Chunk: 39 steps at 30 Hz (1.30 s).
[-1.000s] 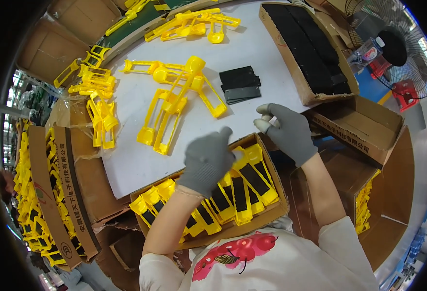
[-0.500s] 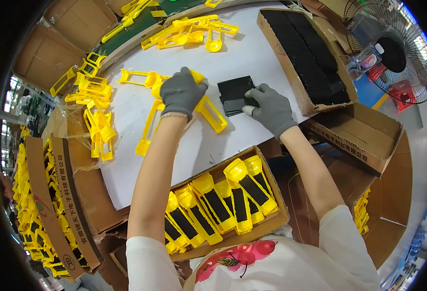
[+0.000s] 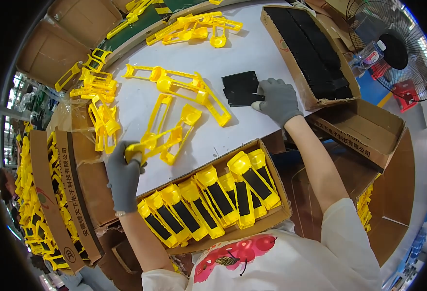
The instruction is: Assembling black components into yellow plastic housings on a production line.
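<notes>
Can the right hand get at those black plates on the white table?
Likely yes: the right hand is at the right edge of the black plates, and nothing else appears to cover them.

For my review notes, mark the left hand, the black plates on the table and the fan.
Left hand (image 3: 124, 180): head view, on its gloved back.
Black plates (image 3: 239, 88): head view, mid-pile, upper surface.
Fan (image 3: 396, 52): head view, dark central hub.

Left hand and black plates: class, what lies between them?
Yellow frames, with white table showing around them, lie between the left hand and black plates in the head view.
</notes>
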Tool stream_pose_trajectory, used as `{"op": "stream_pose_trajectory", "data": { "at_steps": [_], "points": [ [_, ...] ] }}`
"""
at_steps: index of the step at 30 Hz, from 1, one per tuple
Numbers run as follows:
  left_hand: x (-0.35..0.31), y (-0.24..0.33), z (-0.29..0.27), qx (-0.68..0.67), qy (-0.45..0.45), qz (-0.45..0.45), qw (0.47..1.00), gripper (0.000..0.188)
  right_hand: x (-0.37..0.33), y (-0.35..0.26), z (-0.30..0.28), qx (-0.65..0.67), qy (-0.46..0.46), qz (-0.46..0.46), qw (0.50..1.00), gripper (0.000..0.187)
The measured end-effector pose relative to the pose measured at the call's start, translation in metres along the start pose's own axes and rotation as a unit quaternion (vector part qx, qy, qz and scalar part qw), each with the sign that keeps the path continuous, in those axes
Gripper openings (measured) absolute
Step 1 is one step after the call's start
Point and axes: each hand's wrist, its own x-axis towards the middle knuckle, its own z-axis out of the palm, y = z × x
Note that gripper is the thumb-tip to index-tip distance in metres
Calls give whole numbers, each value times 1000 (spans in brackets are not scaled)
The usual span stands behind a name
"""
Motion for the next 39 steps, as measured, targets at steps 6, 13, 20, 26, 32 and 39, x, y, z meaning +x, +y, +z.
{"op": "stream_pose_trajectory", "data": {
  "at_steps": [6,13,20,26,32,39],
  "points": [
    [-50,-12,-3,-225,-27,-49,973,20,-24,24,5,308,56,27,949,21],
    [-99,-15,46,-416,-116,-128,893,34,-113,-63,-93,629,-155,86,757,20],
    [-118,0,64,-432,-179,-139,873,30,-148,-84,-80,415,-71,-35,906,21],
    [-124,7,64,-435,-180,-163,867,28,-158,-93,-80,407,-6,-48,912,17],
    [-132,9,73,-356,-169,-151,906,26,-162,-81,-65,293,-6,-73,953,38],
    [-131,14,51,-295,-270,-121,909,22,-179,-58,-71,335,-81,-61,937,37]
  ]
}}
